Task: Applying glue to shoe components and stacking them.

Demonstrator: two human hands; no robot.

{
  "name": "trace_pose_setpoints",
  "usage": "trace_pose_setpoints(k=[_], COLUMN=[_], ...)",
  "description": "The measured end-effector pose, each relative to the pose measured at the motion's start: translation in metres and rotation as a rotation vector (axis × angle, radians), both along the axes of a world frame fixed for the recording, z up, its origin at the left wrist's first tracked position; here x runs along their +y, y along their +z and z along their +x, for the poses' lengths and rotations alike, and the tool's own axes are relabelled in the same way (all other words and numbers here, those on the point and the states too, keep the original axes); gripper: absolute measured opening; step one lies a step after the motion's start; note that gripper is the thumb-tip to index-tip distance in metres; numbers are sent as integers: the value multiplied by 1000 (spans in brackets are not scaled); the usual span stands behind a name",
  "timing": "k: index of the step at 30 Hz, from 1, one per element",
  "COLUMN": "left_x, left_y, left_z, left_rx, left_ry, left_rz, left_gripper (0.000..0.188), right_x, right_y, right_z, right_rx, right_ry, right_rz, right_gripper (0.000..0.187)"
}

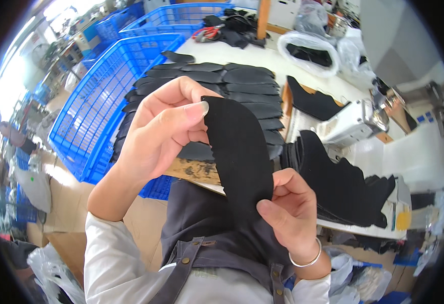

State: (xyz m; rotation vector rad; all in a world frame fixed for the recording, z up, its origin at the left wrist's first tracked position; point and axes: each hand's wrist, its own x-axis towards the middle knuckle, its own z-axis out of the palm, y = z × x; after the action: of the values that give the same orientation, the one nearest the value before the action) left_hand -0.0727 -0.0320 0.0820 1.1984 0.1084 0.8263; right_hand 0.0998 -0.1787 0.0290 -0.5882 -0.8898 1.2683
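Note:
A curved black fabric piece [239, 147] hangs between my two hands, its left edge slightly notched. My left hand [168, 124] pinches its upper left corner between thumb and fingers. Lower down and to the right, my right hand [288, 207] grips its bottom end, thumb in front. Behind it on the table lie overlapping rows of similar black pieces [252, 76], partly covered by my left hand. To the right of my right hand rests a stack of larger, irregular black cut pieces [333, 182].
A blue plastic crate [87, 114] stands left of the table [255, 53]. A white sewing machine [351, 119] is at the right, with a single black piece [310, 99] beside it. Farther back are red-handled scissors [207, 34] and an open plastic bag [308, 53] of black pieces.

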Motion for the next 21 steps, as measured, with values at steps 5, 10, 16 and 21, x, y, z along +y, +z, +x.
trace_pose_setpoints(k=[5,10,16,21], left_x=[5,0,-10,-30], left_y=[-7,17,9,-4], left_z=[23,94,149,165], left_rx=[172,103,567,753], left_ry=[628,228,-574,-510], left_rz=[928,1093,841,817], left_gripper=[21,45,38,32], right_x=[-34,-56,-72,-85], right_y=[19,58,62,46], right_z=[40,100,136,143], right_rx=[-457,-933,-853,-935], right_ry=[-335,-326,-284,-302], right_rz=[78,53,-174,-491], right_gripper=[25,28,25,24])
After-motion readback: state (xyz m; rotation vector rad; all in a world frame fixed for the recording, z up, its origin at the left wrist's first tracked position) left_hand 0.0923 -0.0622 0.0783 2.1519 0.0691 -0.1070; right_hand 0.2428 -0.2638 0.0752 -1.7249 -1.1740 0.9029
